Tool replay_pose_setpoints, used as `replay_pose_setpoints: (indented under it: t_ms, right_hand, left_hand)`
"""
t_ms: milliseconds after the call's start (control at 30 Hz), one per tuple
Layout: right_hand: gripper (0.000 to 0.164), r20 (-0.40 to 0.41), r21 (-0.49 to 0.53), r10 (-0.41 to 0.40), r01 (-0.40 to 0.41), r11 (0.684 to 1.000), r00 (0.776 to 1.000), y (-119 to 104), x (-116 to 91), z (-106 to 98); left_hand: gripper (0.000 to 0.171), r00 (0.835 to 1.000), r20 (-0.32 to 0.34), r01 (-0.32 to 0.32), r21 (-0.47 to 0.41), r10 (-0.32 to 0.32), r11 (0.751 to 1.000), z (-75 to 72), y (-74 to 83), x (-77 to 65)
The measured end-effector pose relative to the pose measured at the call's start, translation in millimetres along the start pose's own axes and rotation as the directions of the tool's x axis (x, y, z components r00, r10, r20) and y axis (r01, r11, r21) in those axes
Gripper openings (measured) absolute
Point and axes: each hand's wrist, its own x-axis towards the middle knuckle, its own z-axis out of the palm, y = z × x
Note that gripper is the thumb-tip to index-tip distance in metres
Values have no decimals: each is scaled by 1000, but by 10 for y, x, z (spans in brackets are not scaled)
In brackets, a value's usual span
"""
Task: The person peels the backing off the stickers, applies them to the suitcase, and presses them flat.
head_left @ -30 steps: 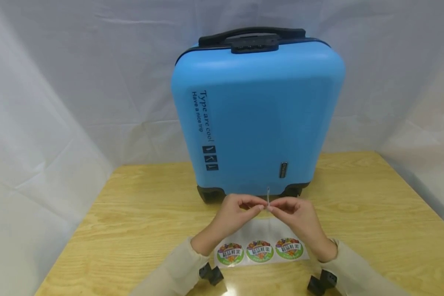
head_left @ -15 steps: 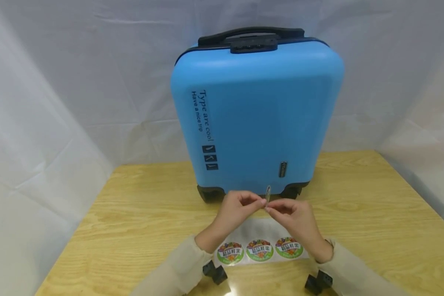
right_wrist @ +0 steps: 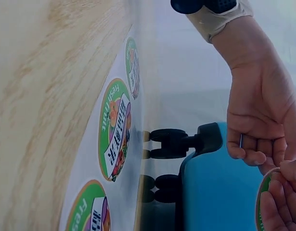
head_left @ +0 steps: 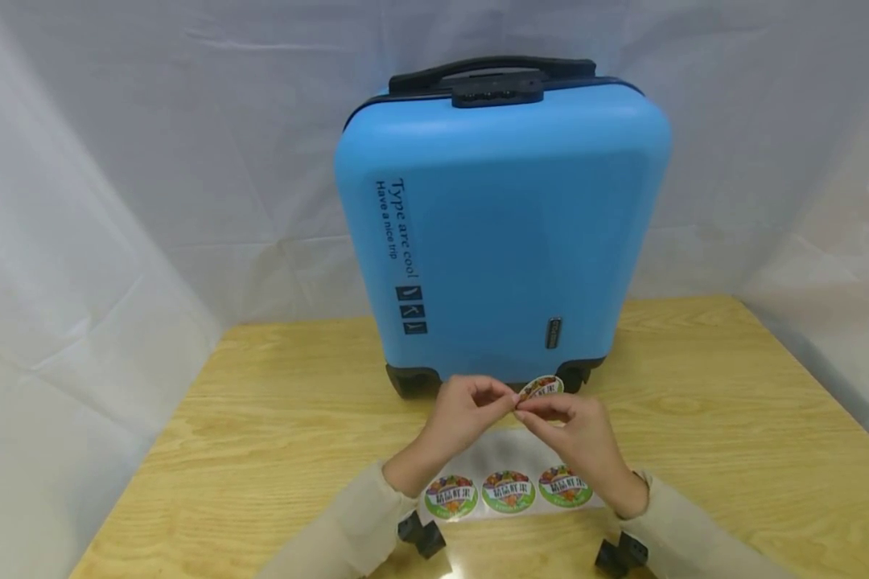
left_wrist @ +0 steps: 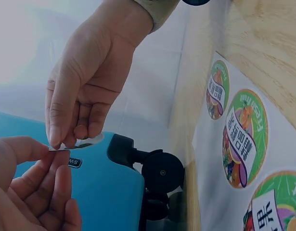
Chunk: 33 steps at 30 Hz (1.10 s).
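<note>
Blue hard shell marks the suitcase (head_left: pixel 492 241), standing upright beyond both of your hands with its lettered front towards you. Your left hand (head_left: pixel 458 414) pinches the edge of a round fruit sticker (head_left: pixel 543 386) between thumb and fingertip. Your right hand (head_left: pixel 586 438) pinches that edge just beside it, so the fingertips of the two hands all but meet. The sticker rises tilted from this joint grip, just above your right fingers, its printed face partly visible to you. Holding by the rim appears meant to leave most of the print uncovered; the double pinch presumably steadies so thin a piece. Whether any backing clings to it cannot be told. Beneath your hands, a white sheet (head_left: pixel 503 452) lies flat on the wooden table (head_left: pixel 282 418), its three similar labels (head_left: pixel 508 491) rowed between your wrists, apparently for easy reach. Small black devices (head_left: pixel 430 540) sit at both wrists, well apart from your fingertips.
</note>
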Motion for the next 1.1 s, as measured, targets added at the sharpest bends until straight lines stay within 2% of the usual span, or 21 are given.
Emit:
replay_pose_setpoints:
  t_ms: [200,267,467,700,833,1100]
  right_hand:
    - [8,-8,-16,10,-11,1000,1000,13,1,-37]
    - [9,-19,-32,4,-5,999,1000,22,8,-69]
    - [13,-59,-77,-47,42,996,997,52,44,-185]
    - [16,-92,-90,-42,33,995,995,73,78,-278]
    - [16,-89,-83,-23,15,996,996,80,89,-305]
    - [6,-48,-90,41,-45,995,998,87,104,-332]
  left_hand:
    - [13,996,8,-92,114,92,989,-65,-3,-10]
    - [13,995,9,-104,129,104,986,-97,-3,-12]
    - [12,994,26,-106,129,104,986,-178,17,-15]
    - [11,993,41,-110,100,106,989,-217,46,-32]
    - [10,994,49,-102,93,98,990,-235,51,-40]
    - [9,993,75,-100,113,92,989,-257,70,-27]
